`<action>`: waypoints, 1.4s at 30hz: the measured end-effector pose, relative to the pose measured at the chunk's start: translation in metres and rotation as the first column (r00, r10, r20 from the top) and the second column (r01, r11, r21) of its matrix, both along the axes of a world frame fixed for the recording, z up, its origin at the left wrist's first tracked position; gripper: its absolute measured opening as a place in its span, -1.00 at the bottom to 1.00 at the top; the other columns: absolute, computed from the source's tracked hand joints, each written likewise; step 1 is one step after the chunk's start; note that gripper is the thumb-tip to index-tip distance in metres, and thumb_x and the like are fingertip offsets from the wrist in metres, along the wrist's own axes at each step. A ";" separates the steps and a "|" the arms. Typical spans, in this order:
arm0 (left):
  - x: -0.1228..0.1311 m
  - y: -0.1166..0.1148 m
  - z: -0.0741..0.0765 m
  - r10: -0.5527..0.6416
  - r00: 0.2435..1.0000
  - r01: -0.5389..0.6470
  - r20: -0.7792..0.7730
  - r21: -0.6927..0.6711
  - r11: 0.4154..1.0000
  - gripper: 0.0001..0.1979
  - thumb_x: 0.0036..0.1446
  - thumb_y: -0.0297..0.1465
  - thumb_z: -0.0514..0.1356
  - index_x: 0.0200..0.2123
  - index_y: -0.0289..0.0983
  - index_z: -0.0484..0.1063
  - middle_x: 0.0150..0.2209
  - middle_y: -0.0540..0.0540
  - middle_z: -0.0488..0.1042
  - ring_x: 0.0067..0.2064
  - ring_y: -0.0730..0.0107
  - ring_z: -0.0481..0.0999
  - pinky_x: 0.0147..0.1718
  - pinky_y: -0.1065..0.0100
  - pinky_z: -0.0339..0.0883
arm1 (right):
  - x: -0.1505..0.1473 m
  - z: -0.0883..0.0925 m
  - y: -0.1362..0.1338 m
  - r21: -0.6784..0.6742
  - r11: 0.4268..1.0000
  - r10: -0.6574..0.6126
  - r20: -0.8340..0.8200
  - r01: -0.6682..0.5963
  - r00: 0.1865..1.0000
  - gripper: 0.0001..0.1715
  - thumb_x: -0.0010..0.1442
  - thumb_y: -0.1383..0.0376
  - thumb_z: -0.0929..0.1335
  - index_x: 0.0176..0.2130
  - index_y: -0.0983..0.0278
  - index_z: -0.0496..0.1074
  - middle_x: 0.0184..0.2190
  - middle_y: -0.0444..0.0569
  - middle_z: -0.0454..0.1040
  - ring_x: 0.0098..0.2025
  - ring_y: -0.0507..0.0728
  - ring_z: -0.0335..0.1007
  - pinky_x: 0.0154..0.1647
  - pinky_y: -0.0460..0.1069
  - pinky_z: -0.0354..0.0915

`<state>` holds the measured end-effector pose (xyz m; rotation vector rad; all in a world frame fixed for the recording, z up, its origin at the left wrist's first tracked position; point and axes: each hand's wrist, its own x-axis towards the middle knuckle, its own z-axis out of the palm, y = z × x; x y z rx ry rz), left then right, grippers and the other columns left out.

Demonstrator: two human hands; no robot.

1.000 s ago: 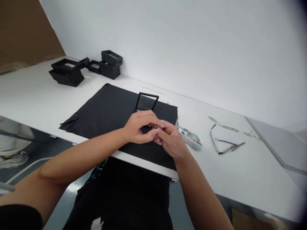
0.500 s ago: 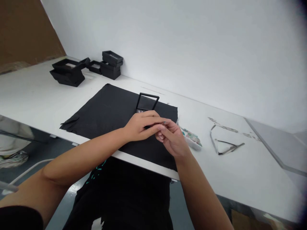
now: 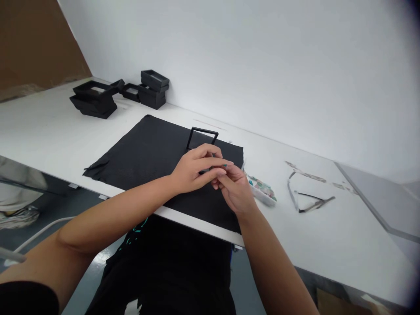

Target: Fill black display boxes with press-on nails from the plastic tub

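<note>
My left hand (image 3: pixel 193 169) and my right hand (image 3: pixel 235 188) meet fingertip to fingertip over a black cloth mat (image 3: pixel 147 153). Between the pinched fingers shows a tiny teal piece (image 3: pixel 225 166), mostly hidden, so its kind cannot be made out. The thumb and forefinger of each hand close on it. Behind my left hand a black open frame (image 3: pixel 216 136) stands up from the mat, its lower part covered by my fingers. Just right of my right hand lies a clear plastic bag (image 3: pixel 264 192) with small teal and coloured pieces.
Black box-like trays (image 3: pixel 93 105) sit at the back left, with a second stack (image 3: pixel 152 89) by the wall. Bent grey strips (image 3: pixel 303 205) lie on the white table (image 3: pixel 328 245) at right. A grey panel (image 3: pixel 383 197) is beyond them.
The fingers of my left hand have lifted and arched a little, opening a gap under them. My right hand has shifted slightly left. The pinch between the hands stays.
</note>
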<state>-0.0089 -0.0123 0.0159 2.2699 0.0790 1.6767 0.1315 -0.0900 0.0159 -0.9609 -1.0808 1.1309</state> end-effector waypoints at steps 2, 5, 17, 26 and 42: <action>0.000 0.000 0.000 -0.019 1.000 0.019 0.010 -0.021 1.000 -0.84 0.30 -0.35 0.21 -0.08 -0.19 0.53 -0.15 -0.11 0.47 -0.19 0.44 0.50 -0.23 0.37 0.48 | -0.001 0.001 -0.001 -0.007 1.000 0.011 0.012 -0.011 1.000 -0.63 -0.01 0.02 0.57 -0.34 0.18 0.50 -0.51 -0.20 0.41 -0.50 -0.02 0.27 -0.53 -0.08 0.28; 0.001 -0.002 0.001 -0.025 0.999 0.027 0.026 -0.062 0.998 -0.84 0.29 -0.32 0.23 -0.11 -0.20 0.55 -0.15 -0.11 0.50 -0.19 0.44 0.52 -0.21 0.35 0.49 | -0.001 0.002 -0.002 -0.020 0.999 0.046 0.032 -0.045 0.998 -0.62 0.05 -0.02 0.53 -0.32 0.18 0.49 -0.51 -0.20 0.39 -0.51 -0.02 0.27 -0.53 -0.08 0.28; 0.003 -0.006 0.004 -0.063 0.997 0.075 0.052 -0.286 0.955 -0.88 0.20 -0.35 0.32 -0.20 -0.24 0.59 -0.27 -0.07 0.59 -0.29 0.51 0.52 -0.30 0.43 0.48 | -0.002 0.001 -0.003 -0.001 1.000 0.016 0.090 -0.016 0.996 -0.64 0.17 -0.01 0.47 -0.30 0.20 0.42 -0.50 -0.21 0.33 -0.52 -0.04 0.21 -0.53 -0.11 0.25; 0.000 -0.005 0.004 -0.095 0.984 0.157 0.148 -0.498 0.853 -0.88 0.03 -0.35 0.45 -0.33 -0.21 0.65 -0.37 -0.02 0.65 -0.39 0.53 0.56 -0.41 0.45 0.44 | -0.002 0.002 -0.005 0.083 0.993 -0.109 0.315 0.087 0.943 -0.70 0.26 0.03 0.40 -0.27 0.20 0.43 -0.48 -0.19 0.37 -0.52 -0.03 0.25 -0.54 -0.10 0.24; 0.005 -0.006 0.003 -0.215 0.920 0.376 0.327 -0.586 0.718 -0.85 -0.11 -0.41 0.51 -0.40 -0.15 0.67 -0.38 0.00 0.67 -0.40 0.51 0.60 -0.44 0.44 0.42 | 0.067 0.014 -0.010 0.653 0.481 -0.808 0.589 0.585 0.007 -0.88 0.09 0.44 0.35 -0.34 0.26 0.48 -0.37 -0.01 0.43 -0.38 0.14 0.32 -0.42 0.05 0.24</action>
